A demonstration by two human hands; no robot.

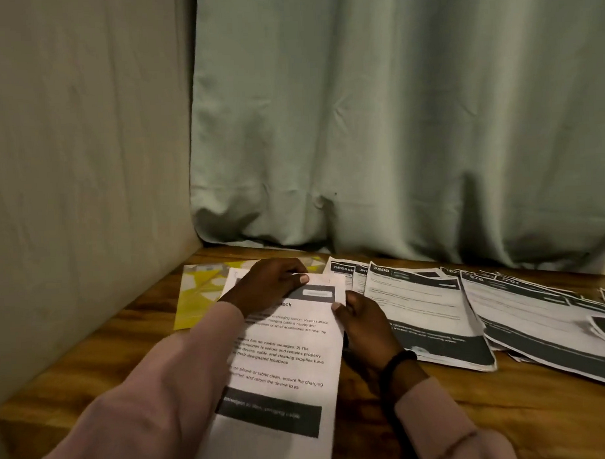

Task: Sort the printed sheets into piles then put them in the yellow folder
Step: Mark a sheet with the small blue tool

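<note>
1. Nearest cam: pale pink long sleeves [135,400], both forearms reaching fwd over brown wooden surface [472,405].
2. White printed sheet w/ black text and dark bands [285,367], held lengthwise away from cam, far end over yellow patterned folder [197,294].
3. Left hand [268,285]: on sheet's far end, fingers curled over top edge, thumb on upper face; gripping sheet.
4. Right hand [362,320]: at sheet's right edge, thumb on top, fingers under; pinching sheet. Dark beaded bracelet [395,363] on that wrist.
5. Yellow folder: flat on surface, far left, near corner, partly hidden under sheet and left hand.
6. Right of hands: fanned, overlapping rows of more white printed sheets w/ dark headers [434,314], flat on surface, spreading to right frame edge. Nearest one just beside right hand.
7. Header txt mostly blurred; "DRESSI…" legible on one far sheet.
8. Behind: pale green curtain [393,123] hanging to surface's back edge; beige cloth panel [79,168] along left side.
</note>
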